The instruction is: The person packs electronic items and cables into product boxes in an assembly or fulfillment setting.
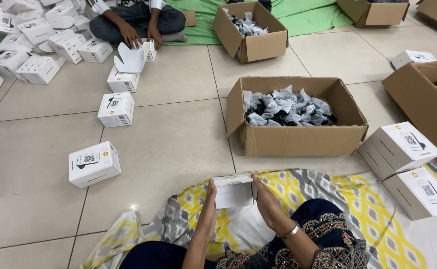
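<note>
A small white carton (233, 191) is held between both my hands above my lap. My left hand (209, 199) presses its left side and my right hand (266, 199) presses its right side, fingers flat along the walls. Just beyond it stands an open brown cardboard box (298, 139) filled with several items wrapped in clear and black plastic. Two closed white cartons (400, 147) (423, 192) lie to my right on the patterned cloth (358, 199).
White cartons (94, 163) (116, 109) (123, 82) lie across the tiled floor at left, with a heap (34, 40) at far left. Another person (139, 22) sits at the back handling a carton. More brown boxes (251, 30) (428, 97) stand behind and right.
</note>
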